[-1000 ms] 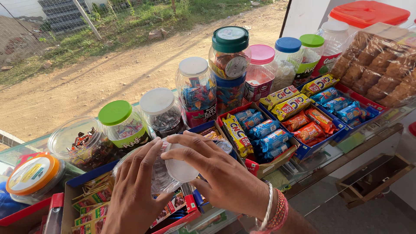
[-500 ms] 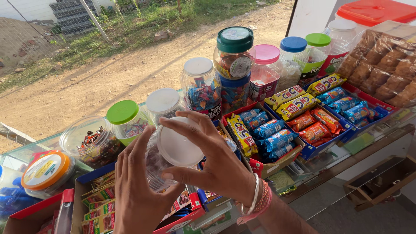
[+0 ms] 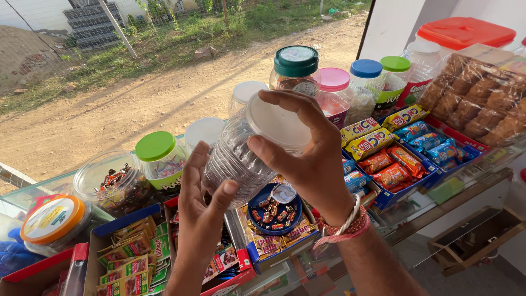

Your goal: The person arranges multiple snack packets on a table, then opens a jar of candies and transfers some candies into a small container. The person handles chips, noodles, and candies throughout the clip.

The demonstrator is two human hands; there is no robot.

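A clear ribbed plastic jar (image 3: 235, 159) with a white lid (image 3: 276, 123) is lifted and tilted above a shop counter. My left hand (image 3: 200, 214) cups the jar's lower body from beneath. My right hand (image 3: 304, 151) grips the white lid from the top and side; bangles and threads circle its wrist. The jar looks empty. Below it an open blue tub of small wrapped sweets (image 3: 274, 208) sits in a carton.
Several lidded candy jars (image 3: 296, 71) stand in a row along the glass counter (image 3: 455, 189). Cartons of wrapped chocolates (image 3: 392, 151) lie to the right, sachet boxes (image 3: 129, 260) to the left. A red-lidded container (image 3: 466, 33) stands far right. A dirt road lies beyond.
Both hands have raised the jar from down among the cartons to chest height and tilted it, and the right hand has shifted onto its white lid.
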